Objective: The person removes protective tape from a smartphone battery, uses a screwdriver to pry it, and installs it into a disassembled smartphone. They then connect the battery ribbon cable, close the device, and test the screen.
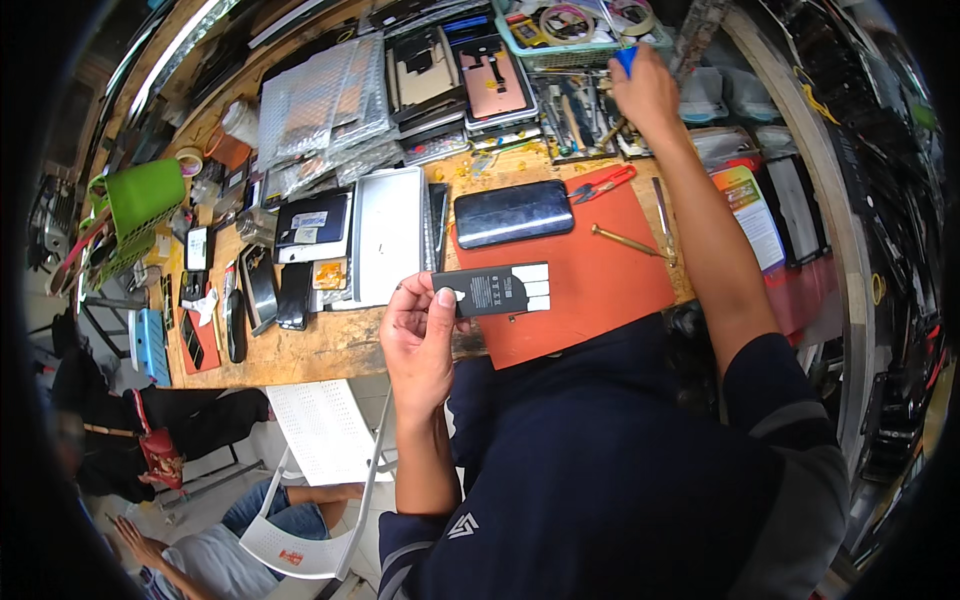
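Note:
My left hand (418, 345) pinches a flat black phone battery (480, 290) between thumb and fingers. White strips show on the battery's right end, and it is held over the left edge of an orange mat (590, 310). At the far right, my right hand (645, 90) is closed on a blue tool (626, 60) with a thin shaft, beside the tool tray; its exact kind is hard to tell. A dark phone (513, 213) lies screen up on the mat. Red-handled cutters (605, 184) and a brass-coloured screwdriver (628, 240) are to its right.
At the back stand a tray of hand tools (575, 118), a green basket (570, 55) and stacked tablet parts (495, 80). Bubble-wrapped packs (325, 100), a white tray (388, 240) and a green bin (143, 195) are on the left. A person sits beyond a white chair (320, 425).

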Available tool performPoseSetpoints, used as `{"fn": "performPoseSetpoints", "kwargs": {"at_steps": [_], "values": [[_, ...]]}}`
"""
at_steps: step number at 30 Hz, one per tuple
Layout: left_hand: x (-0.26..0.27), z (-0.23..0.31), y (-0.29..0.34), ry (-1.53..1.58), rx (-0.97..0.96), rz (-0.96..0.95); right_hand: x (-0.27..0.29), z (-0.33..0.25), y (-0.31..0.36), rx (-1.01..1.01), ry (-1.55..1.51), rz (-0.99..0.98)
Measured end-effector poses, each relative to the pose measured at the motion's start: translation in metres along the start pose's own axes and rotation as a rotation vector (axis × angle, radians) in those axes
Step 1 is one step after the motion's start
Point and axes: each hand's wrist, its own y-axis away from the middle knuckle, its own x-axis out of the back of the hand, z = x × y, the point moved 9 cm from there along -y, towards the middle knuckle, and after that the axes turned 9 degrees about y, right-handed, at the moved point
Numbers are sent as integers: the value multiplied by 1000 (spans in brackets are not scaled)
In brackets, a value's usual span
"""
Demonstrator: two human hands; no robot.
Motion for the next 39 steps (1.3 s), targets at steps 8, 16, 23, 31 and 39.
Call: {"fn": "performPoseSetpoints", "kwargs": {"at_steps": [8,16,23,31,39], "values": [[29,12,-8,-20,-198,188,109,-71,136,81,-1059,-690],[13,4,-25,97,-291,187,115,-144,291,100,-1494,-1323],[12,7,-22,135,-323,246,98,-157,303,100,-1407,-1095],[11,8,-21,104,-347,265,111,-153,287,323,-1220,-745],[12,10,-22,62,-361,352,142,-145,273,483,-605,-225]]}}
